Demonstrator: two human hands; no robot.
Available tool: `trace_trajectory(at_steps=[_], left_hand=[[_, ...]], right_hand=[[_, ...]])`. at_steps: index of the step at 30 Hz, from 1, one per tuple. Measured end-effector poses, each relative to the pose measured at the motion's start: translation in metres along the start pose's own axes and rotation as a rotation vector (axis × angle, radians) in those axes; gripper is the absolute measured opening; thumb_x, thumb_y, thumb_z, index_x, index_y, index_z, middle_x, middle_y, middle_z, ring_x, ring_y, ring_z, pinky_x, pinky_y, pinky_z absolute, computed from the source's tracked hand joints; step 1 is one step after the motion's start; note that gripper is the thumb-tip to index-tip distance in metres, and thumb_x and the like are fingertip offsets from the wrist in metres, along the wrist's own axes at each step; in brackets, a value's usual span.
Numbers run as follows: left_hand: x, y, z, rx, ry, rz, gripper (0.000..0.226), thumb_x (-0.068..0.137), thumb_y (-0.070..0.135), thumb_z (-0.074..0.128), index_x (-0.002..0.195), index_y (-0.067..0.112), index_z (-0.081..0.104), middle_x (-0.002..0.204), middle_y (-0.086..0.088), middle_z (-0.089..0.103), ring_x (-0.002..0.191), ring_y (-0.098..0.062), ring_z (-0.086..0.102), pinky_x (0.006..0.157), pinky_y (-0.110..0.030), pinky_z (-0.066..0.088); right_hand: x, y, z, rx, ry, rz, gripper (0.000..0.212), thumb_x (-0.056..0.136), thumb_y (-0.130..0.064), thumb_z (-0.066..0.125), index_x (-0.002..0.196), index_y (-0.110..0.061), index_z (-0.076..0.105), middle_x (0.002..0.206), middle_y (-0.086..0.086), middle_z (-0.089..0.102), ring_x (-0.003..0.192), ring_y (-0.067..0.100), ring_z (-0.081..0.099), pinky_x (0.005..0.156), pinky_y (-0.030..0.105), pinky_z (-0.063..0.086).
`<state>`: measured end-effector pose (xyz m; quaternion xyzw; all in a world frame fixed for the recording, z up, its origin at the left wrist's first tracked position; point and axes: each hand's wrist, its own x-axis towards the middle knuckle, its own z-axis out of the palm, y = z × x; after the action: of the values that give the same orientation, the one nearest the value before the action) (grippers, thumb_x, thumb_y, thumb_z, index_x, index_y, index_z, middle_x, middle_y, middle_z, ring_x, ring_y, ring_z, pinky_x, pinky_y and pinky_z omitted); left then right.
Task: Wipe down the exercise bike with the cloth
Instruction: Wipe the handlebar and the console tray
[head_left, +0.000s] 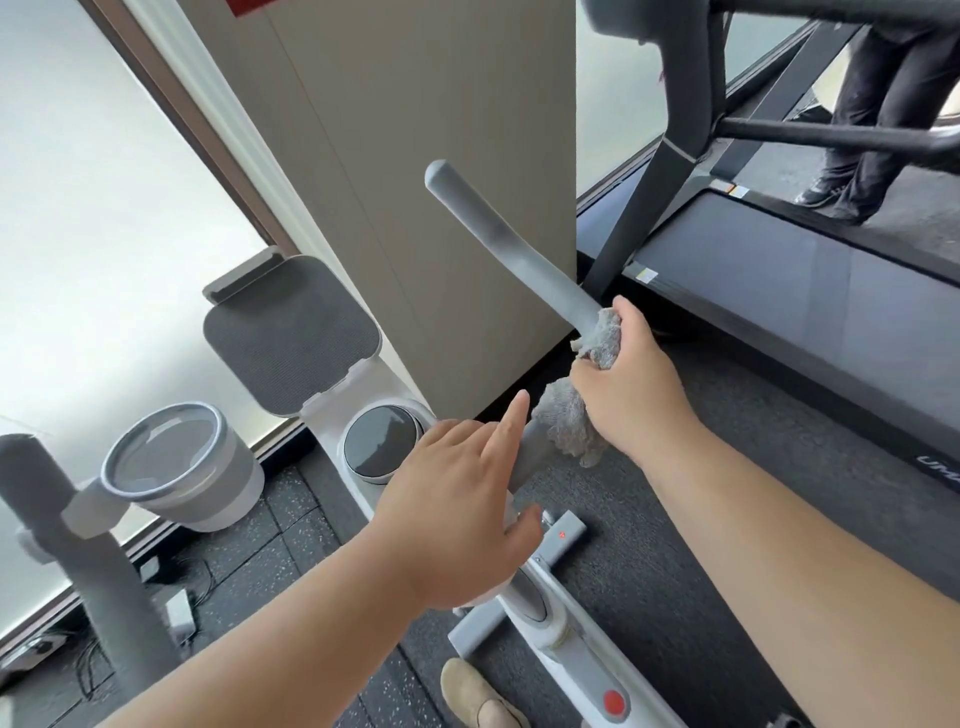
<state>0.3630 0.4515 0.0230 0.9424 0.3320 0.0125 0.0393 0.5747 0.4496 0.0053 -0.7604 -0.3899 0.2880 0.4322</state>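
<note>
The right grip (634, 395) is clenched around a fluffy grey cloth (602, 338), bunching it round the handlebar (498, 234) just right of the frame's centre. A loose tail of the cloth hangs below the fist, beside the bar. The left grip (457, 514) sits lower on the same bar, at centre frame. Its index finger (519, 410) lies straight alongside the bar and its thumb reaches across below. Its other fingers are tucked out of sight, so whether it truly clasps the bar cannot be told.

On the treadmill (779, 260) at the right, pale letters beginning "UM" run off the frame's right edge. Small stickers on its deck are too small to read. The exercise bike (571, 644) carries a red dot on a grey block just right of the left thumb, and a larger red dot low on its frame.

The bike is white and grey and fills the centre and lower left of the frame. Its matte grey handlebar rises diagonally toward upper centre and ends in a rounded tip. Left of it are a grey textured tray (291, 332) and a dark round dial (382, 441). A second grey bar (57, 509) with a round holder (176, 462) stands at lower left. It stands on a dark speckled floor (675, 545).
</note>
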Motion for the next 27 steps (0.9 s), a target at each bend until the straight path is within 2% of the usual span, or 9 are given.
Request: trace_trajectory(at_steps=[5, 9, 12, 14, 17, 20, 22, 25, 27], left_hand=[[0.000, -0.001, 0.001, -0.006, 0.003, 0.002, 0.094, 0.089, 0.058, 0.039, 0.167, 0.015, 0.010, 0.121, 0.010, 0.064, 0.120, -0.017, 0.054, 0.116, -0.029, 0.031], [-0.002, -0.001, 0.002, -0.004, 0.026, 0.011, 0.093, 0.089, 0.057, 0.042, 0.167, 0.013, 0.015, 0.116, 0.011, 0.065, 0.115, -0.016, 0.055, 0.114, -0.028, 0.031], [-0.001, -0.001, 0.004, 0.000, 0.047, 0.014, 0.094, 0.088, 0.055, 0.048, 0.166, 0.012, 0.019, 0.111, 0.011, 0.065, 0.110, -0.015, 0.055, 0.111, -0.026, 0.030], [0.000, -0.002, 0.005, 0.006, 0.040, 0.014, 0.094, 0.089, 0.055, 0.049, 0.166, 0.012, 0.016, 0.112, 0.011, 0.064, 0.112, -0.015, 0.055, 0.111, -0.026, 0.030], [0.001, -0.002, 0.004, 0.021, 0.020, 0.015, 0.093, 0.090, 0.057, 0.046, 0.166, 0.013, 0.017, 0.114, 0.011, 0.063, 0.113, -0.016, 0.054, 0.112, -0.030, 0.034], [0.000, -0.002, 0.004, 0.043, 0.022, 0.014, 0.087, 0.089, 0.058, 0.046, 0.163, 0.014, 0.031, 0.109, 0.012, 0.061, 0.109, -0.017, 0.055, 0.108, -0.031, 0.037], [0.000, -0.002, 0.004, 0.046, 0.031, 0.014, 0.083, 0.088, 0.057, 0.047, 0.160, 0.015, 0.038, 0.108, 0.012, 0.060, 0.107, -0.017, 0.055, 0.106, -0.031, 0.038], [0.000, -0.002, 0.004, 0.046, 0.036, 0.016, 0.083, 0.089, 0.058, 0.047, 0.160, 0.017, 0.037, 0.112, 0.013, 0.060, 0.108, -0.016, 0.054, 0.107, -0.030, 0.035], [0.001, -0.001, 0.004, 0.045, 0.036, 0.015, 0.083, 0.089, 0.059, 0.046, 0.160, 0.017, 0.035, 0.115, 0.013, 0.061, 0.110, -0.015, 0.054, 0.108, -0.029, 0.034]], right_hand=[[0.031, -0.012, -0.006, -0.137, 0.016, -0.030, 0.062, 0.100, -0.029, 0.057, 0.157, -0.023, 0.033, 0.156, 0.000, 0.045, 0.139, 0.020, 0.046, 0.107, 0.027, 0.036], [-0.001, -0.002, 0.006, 0.084, 0.130, -0.003, 0.054, 0.100, -0.025, 0.056, 0.151, -0.028, 0.037, 0.137, -0.007, 0.056, 0.126, 0.018, 0.056, 0.100, 0.025, 0.042], [-0.038, 0.008, 0.020, 0.165, 0.094, -0.016, 0.066, 0.102, -0.026, 0.052, 0.159, -0.027, 0.019, 0.156, 0.001, 0.041, 0.139, 0.019, 0.045, 0.114, 0.037, 0.039], [-0.042, 0.010, 0.023, 0.111, 0.058, -0.052, 0.070, 0.104, -0.026, 0.049, 0.162, -0.021, 0.009, 0.165, 0.003, 0.024, 0.148, 0.016, 0.031, 0.113, 0.023, 0.028], [-0.011, 0.005, 0.015, -0.058, 0.037, -0.104, 0.067, 0.104, -0.018, 0.049, 0.162, -0.015, 0.015, 0.168, 0.001, 0.017, 0.151, 0.014, 0.024, 0.107, 0.013, 0.019], [0.020, -0.006, 0.006, -0.220, 0.059, -0.248, 0.062, 0.100, -0.012, 0.054, 0.158, -0.012, 0.031, 0.164, 0.001, 0.030, 0.150, 0.014, 0.028, 0.116, 0.017, 0.019], [0.022, -0.004, 0.003, -0.280, 0.020, -0.364, 0.061, 0.100, -0.023, 0.056, 0.156, -0.011, 0.034, 0.163, 0.001, 0.032, 0.151, 0.013, 0.026, 0.122, 0.025, 0.021], [-0.001, 0.008, -0.001, -0.366, -0.097, -0.511, 0.077, 0.102, -0.053, 0.039, 0.162, -0.009, 0.015, 0.170, 0.001, 0.013, 0.157, 0.013, 0.003, 0.126, 0.030, 0.007], [-0.016, 0.020, -0.003, -0.407, -0.145, -0.624, 0.074, 0.104, -0.049, 0.025, 0.161, -0.005, 0.010, 0.171, 0.005, 0.008, 0.158, 0.017, -0.005, 0.128, 0.039, 0.003]])
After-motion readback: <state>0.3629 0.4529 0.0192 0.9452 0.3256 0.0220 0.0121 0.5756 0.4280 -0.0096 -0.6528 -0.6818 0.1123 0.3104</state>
